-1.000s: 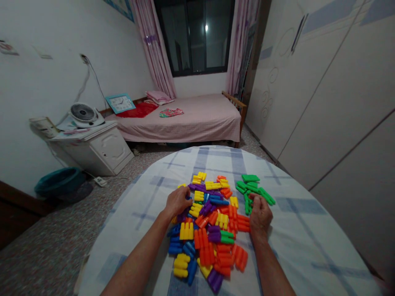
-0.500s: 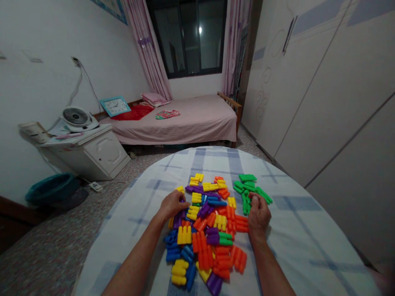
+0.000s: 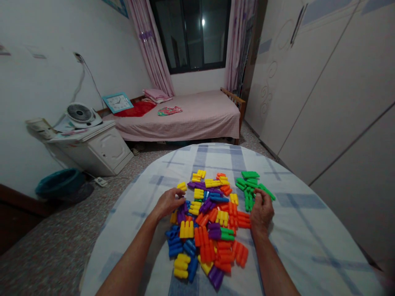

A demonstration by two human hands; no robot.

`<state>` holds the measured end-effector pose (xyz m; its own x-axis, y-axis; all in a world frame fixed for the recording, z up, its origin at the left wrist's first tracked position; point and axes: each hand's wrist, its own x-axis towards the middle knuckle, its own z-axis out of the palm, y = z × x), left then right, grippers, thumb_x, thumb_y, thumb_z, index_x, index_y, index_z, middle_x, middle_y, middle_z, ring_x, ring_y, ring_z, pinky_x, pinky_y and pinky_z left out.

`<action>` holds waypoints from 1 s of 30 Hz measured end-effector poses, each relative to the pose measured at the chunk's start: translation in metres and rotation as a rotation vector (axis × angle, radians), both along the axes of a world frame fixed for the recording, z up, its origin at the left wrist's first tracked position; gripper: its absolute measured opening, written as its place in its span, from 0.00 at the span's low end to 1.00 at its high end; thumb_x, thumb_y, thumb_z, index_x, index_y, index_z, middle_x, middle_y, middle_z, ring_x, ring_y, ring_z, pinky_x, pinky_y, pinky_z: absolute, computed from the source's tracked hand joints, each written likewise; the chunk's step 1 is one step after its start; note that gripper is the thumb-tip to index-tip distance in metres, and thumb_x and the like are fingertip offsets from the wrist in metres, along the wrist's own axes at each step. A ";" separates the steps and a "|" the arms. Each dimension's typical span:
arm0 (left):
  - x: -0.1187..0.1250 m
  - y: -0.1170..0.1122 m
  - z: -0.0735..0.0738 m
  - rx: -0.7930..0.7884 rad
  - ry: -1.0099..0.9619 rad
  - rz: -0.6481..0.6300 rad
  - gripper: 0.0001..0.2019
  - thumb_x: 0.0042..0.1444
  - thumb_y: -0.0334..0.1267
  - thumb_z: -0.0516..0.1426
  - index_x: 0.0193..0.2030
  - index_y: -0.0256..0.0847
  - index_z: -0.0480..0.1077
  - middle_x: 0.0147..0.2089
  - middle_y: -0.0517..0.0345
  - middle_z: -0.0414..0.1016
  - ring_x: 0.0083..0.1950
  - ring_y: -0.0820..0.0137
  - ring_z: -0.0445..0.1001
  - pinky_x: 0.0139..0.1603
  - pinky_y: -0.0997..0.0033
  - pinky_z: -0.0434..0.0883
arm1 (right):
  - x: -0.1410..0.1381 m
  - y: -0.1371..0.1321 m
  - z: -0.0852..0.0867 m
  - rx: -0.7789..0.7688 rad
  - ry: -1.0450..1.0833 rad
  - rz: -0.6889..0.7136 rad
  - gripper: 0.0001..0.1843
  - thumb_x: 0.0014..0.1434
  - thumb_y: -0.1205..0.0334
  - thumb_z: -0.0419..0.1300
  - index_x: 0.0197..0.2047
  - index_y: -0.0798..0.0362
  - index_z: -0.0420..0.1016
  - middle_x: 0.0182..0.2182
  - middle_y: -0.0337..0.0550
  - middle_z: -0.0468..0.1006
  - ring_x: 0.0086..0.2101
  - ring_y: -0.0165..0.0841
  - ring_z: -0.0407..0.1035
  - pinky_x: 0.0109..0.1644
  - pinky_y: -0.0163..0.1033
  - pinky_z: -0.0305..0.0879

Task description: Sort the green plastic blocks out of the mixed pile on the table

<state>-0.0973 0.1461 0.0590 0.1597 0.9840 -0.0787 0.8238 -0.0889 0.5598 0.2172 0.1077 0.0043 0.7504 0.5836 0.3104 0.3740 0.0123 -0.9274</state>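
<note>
A heap of plastic blocks (image 3: 210,224) in orange, yellow, blue, purple and green lies on a round table under a blue-checked cloth (image 3: 296,234). My left hand (image 3: 168,202) rests on the heap's left edge, fingers curled over purple and yellow blocks; whether it grips one is unclear. My right hand (image 3: 261,211) sits at the heap's right side, fingers curled against the green blocks (image 3: 251,187) gathered at the far right. What those fingers hold is hidden.
Past the table stands a bed with a pink cover (image 3: 191,117) under a dark window. A white cabinet (image 3: 98,148) with a small fan (image 3: 79,114) is at the left, a teal basin (image 3: 57,182) on the floor. White wardrobe doors (image 3: 324,82) fill the right.
Both hands stay at the heap's sides with only slight shifts. My left hand slid a little back toward me along the left edge. The view wobbled.
</note>
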 end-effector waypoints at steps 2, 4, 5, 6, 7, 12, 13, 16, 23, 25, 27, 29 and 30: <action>0.001 -0.004 0.004 -0.031 0.088 -0.037 0.20 0.47 0.48 0.59 0.44 0.41 0.76 0.43 0.53 0.76 0.44 0.61 0.74 0.42 0.70 0.67 | 0.000 0.000 0.000 -0.001 0.004 0.004 0.20 0.58 0.51 0.47 0.41 0.53 0.74 0.39 0.49 0.77 0.41 0.39 0.69 0.46 0.42 0.61; 0.005 -0.006 0.006 -0.042 0.166 -0.058 0.21 0.45 0.50 0.60 0.45 0.41 0.76 0.42 0.53 0.75 0.42 0.61 0.73 0.40 0.70 0.66 | 0.000 0.000 0.001 -0.007 0.010 0.012 0.20 0.58 0.51 0.47 0.41 0.54 0.74 0.39 0.49 0.77 0.40 0.39 0.69 0.46 0.42 0.61; 0.008 -0.007 0.007 -0.044 0.190 -0.073 0.21 0.44 0.49 0.60 0.44 0.42 0.76 0.41 0.53 0.74 0.41 0.61 0.72 0.39 0.70 0.66 | 0.000 0.000 0.001 -0.010 0.013 0.017 0.20 0.58 0.51 0.47 0.41 0.54 0.74 0.39 0.49 0.77 0.40 0.39 0.69 0.46 0.42 0.61; 0.010 -0.007 0.007 -0.047 0.204 -0.090 0.20 0.44 0.47 0.60 0.44 0.43 0.76 0.41 0.54 0.74 0.40 0.62 0.72 0.38 0.71 0.65 | 0.000 -0.001 0.001 -0.012 0.016 0.021 0.20 0.58 0.51 0.47 0.41 0.54 0.74 0.39 0.49 0.77 0.40 0.39 0.69 0.46 0.42 0.61; 0.012 -0.006 0.007 -0.055 0.209 -0.109 0.19 0.43 0.44 0.60 0.43 0.43 0.75 0.40 0.55 0.73 0.39 0.64 0.71 0.37 0.71 0.65 | 0.000 -0.001 0.001 -0.013 0.017 0.023 0.20 0.58 0.51 0.47 0.41 0.54 0.74 0.39 0.49 0.77 0.41 0.39 0.69 0.46 0.42 0.61; 0.012 -0.004 0.011 -0.058 0.158 -0.123 0.15 0.40 0.36 0.59 0.39 0.41 0.75 0.37 0.57 0.72 0.37 0.67 0.69 0.36 0.73 0.64 | 0.000 -0.001 0.001 -0.010 0.008 0.012 0.21 0.58 0.50 0.47 0.41 0.53 0.74 0.39 0.49 0.77 0.41 0.40 0.69 0.45 0.42 0.61; 0.011 -0.004 0.012 -0.051 0.122 -0.108 0.15 0.40 0.36 0.58 0.39 0.41 0.74 0.36 0.58 0.72 0.36 0.68 0.69 0.35 0.74 0.64 | 0.000 -0.001 0.001 -0.012 0.009 0.012 0.21 0.58 0.50 0.47 0.41 0.53 0.74 0.39 0.49 0.77 0.41 0.40 0.69 0.45 0.42 0.61; 0.007 -0.004 0.015 -0.061 0.007 -0.074 0.16 0.41 0.36 0.57 0.39 0.40 0.74 0.34 0.59 0.71 0.33 0.69 0.68 0.32 0.75 0.63 | 0.001 0.000 0.000 -0.012 0.016 0.021 0.21 0.58 0.50 0.47 0.40 0.53 0.74 0.39 0.49 0.77 0.40 0.39 0.69 0.45 0.42 0.61; 0.006 -0.004 0.017 -0.187 0.100 -0.127 0.15 0.38 0.39 0.60 0.36 0.38 0.75 0.30 0.60 0.71 0.32 0.69 0.68 0.30 0.74 0.62 | 0.001 0.001 0.000 -0.004 0.032 0.033 0.19 0.56 0.52 0.48 0.40 0.54 0.75 0.38 0.49 0.77 0.40 0.39 0.69 0.45 0.42 0.62; 0.008 -0.005 0.016 -0.193 0.129 -0.116 0.13 0.38 0.38 0.59 0.34 0.38 0.74 0.29 0.60 0.71 0.31 0.69 0.67 0.29 0.74 0.61 | 0.001 0.001 0.000 -0.012 0.028 0.037 0.19 0.56 0.52 0.48 0.40 0.54 0.75 0.38 0.49 0.77 0.40 0.40 0.69 0.46 0.43 0.61; 0.010 -0.004 0.015 -0.176 0.112 -0.098 0.11 0.39 0.37 0.58 0.32 0.38 0.72 0.27 0.61 0.70 0.29 0.70 0.66 0.27 0.75 0.60 | 0.001 0.000 0.000 -0.022 0.027 0.039 0.19 0.56 0.53 0.49 0.40 0.54 0.75 0.39 0.49 0.77 0.40 0.39 0.69 0.46 0.43 0.61; 0.010 -0.003 0.012 -0.125 0.032 -0.066 0.09 0.40 0.37 0.57 0.31 0.37 0.72 0.26 0.61 0.69 0.28 0.71 0.66 0.27 0.75 0.60 | 0.001 -0.001 0.001 -0.044 0.030 0.038 0.19 0.56 0.53 0.49 0.40 0.53 0.75 0.39 0.49 0.78 0.40 0.40 0.69 0.45 0.42 0.61; 0.009 -0.002 0.011 -0.089 -0.026 -0.049 0.10 0.41 0.37 0.56 0.32 0.37 0.72 0.26 0.61 0.69 0.28 0.71 0.66 0.28 0.74 0.60 | 0.001 -0.001 0.002 -0.055 0.031 0.038 0.19 0.55 0.53 0.49 0.40 0.53 0.75 0.39 0.49 0.78 0.40 0.40 0.69 0.45 0.42 0.61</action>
